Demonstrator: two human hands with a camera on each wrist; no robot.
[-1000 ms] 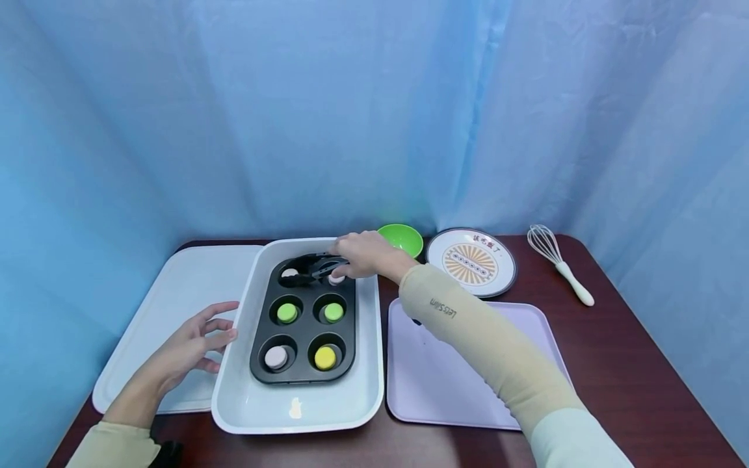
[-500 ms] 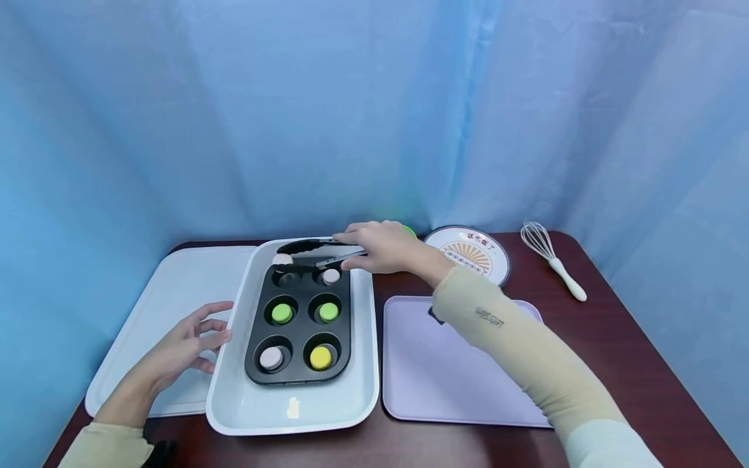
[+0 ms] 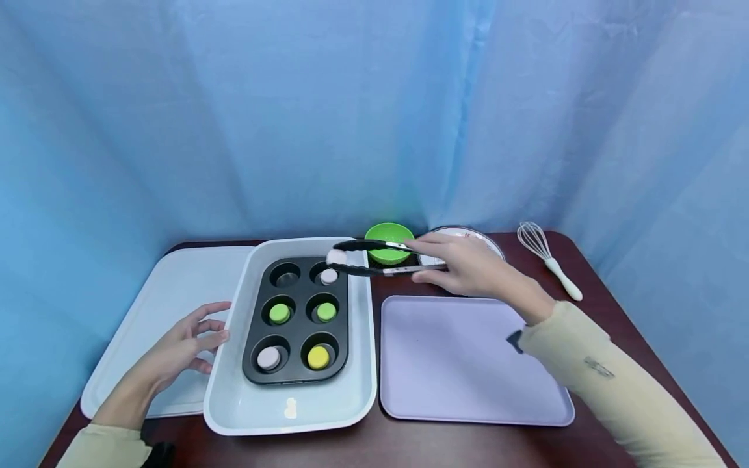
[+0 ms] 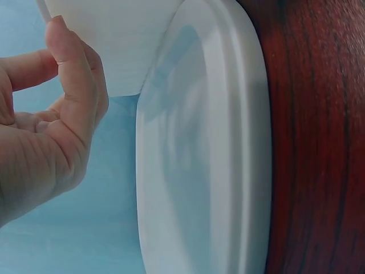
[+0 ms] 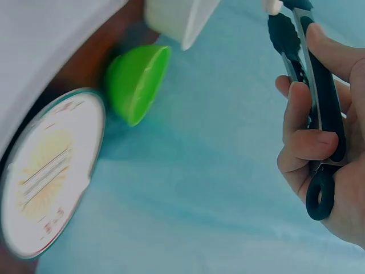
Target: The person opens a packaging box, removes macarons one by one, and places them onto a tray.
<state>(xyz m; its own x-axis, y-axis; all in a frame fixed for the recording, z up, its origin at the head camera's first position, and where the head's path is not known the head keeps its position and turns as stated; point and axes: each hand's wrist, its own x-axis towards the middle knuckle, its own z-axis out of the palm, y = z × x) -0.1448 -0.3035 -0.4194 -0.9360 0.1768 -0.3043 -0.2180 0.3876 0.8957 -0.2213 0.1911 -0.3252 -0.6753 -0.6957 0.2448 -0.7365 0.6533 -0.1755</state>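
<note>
My right hand point(image 3: 462, 266) grips a pair of black-and-metal tongs point(image 3: 368, 271), their tips pinching a pale pink macaron-like round point(image 3: 336, 258) above the right rim of the white basin point(image 3: 328, 406). Inside the basin lies a dark muffin tin point(image 3: 297, 335). Its cups hold two green rounds point(image 3: 279, 314), two pale pink rounds point(image 3: 268, 358) and a yellow round point(image 3: 318, 357); the far-left cup shows a bare bottom. Fingers loosely bent, my left hand point(image 3: 184, 341) has its fingertips right at the basin's left rim. The right wrist view shows the tongs' looped end point(image 5: 320, 197) in my palm.
A purple tray point(image 3: 468, 357) lies right of the basin, and a white tray point(image 3: 187, 273) extends under its left side. Behind stand a green bowl point(image 3: 389, 231) and a patterned plate point(image 5: 51, 177). A white-handled whisk point(image 3: 563, 276) lies at the far right.
The tongs have lifted the pale pink round out of the far-left cup and carried it right, to the basin's right rim. The left hand stays at the left rim.
</note>
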